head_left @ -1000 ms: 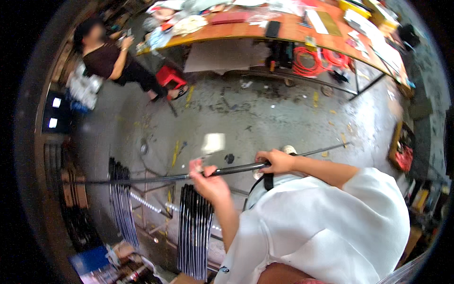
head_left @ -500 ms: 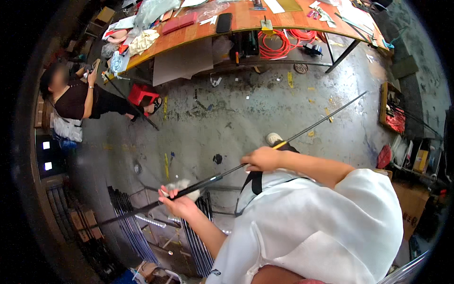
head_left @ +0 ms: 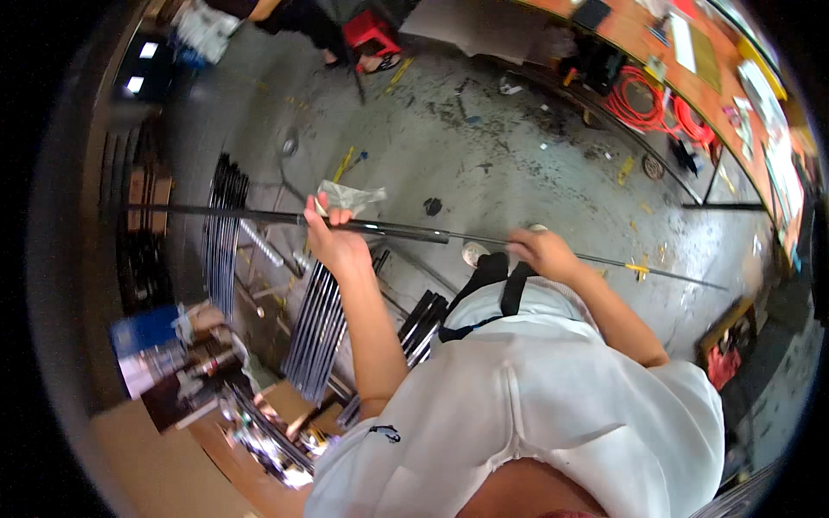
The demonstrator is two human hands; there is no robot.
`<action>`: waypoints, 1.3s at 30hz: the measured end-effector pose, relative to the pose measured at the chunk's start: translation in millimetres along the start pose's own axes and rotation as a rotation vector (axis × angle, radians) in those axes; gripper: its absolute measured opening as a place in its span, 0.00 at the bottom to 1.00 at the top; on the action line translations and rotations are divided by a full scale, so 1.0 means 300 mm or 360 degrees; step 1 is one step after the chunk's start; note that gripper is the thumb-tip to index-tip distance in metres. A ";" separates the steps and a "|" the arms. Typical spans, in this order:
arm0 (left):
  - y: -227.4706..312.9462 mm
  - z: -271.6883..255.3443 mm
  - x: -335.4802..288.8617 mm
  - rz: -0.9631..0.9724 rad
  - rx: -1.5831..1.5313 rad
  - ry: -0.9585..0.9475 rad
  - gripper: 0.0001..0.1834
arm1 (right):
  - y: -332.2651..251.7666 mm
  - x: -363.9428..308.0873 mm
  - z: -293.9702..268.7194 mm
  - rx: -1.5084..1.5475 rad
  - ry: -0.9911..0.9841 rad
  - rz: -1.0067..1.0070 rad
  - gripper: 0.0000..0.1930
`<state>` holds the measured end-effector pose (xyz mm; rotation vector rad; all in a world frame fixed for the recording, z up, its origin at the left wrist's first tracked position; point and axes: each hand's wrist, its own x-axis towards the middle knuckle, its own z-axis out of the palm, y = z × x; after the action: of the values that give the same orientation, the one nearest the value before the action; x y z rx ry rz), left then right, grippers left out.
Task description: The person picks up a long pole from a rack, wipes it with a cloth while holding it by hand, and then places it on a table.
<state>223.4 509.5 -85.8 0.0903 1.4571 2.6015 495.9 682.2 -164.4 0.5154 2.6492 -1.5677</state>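
A long, slender black pole (head_left: pixel 397 230) lies almost level across my front, its thicker part on the left. My left hand (head_left: pixel 339 246) is wrapped round this thicker part from below, palm up. A whitish crumpled cloth or sheet (head_left: pixel 358 197) shows at its fingers; whether they grip it too I cannot tell. To the right, a much thinner rod section (head_left: pixel 479 238) comes out of the thick part's end. My right hand (head_left: pixel 548 253) is closed over the thin section from above, its fingertips partly hidden.
Bundles of black tubes (head_left: pixel 226 233) lean at the left, with more tubes (head_left: pixel 315 332) nearer me. A wooden table (head_left: pixel 721 99) stands far right, red hoses (head_left: pixel 637 99) below it. A red stool (head_left: pixel 371 33) and a seated person's legs (head_left: pixel 315 26) are at the far left.
My view has turned, so the table shows farther right and the tube bundles come more into sight. The pole, slanting before, now runs nearly level. Both hands still hold it.
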 end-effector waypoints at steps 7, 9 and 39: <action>0.239 -0.182 0.071 0.0361 -0.0032 0.0240 0.22 | 0.510 -0.336 -0.095 -0.0416 -0.0166 0.0427 0.12; 0.310 -0.268 0.084 0.0384 -0.0211 0.0279 0.18 | 0.703 -0.434 -0.079 -0.0543 -0.0190 0.0556 0.15; -0.529 -1.194 -0.897 -0.0249 0.1098 0.3298 0.17 | 0.895 0.040 -0.320 -0.0546 -0.0453 0.0769 0.22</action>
<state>459.2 244.4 -402.0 -2.9253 2.1545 1.1370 576.9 886.0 -347.0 0.7680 2.2773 -0.9487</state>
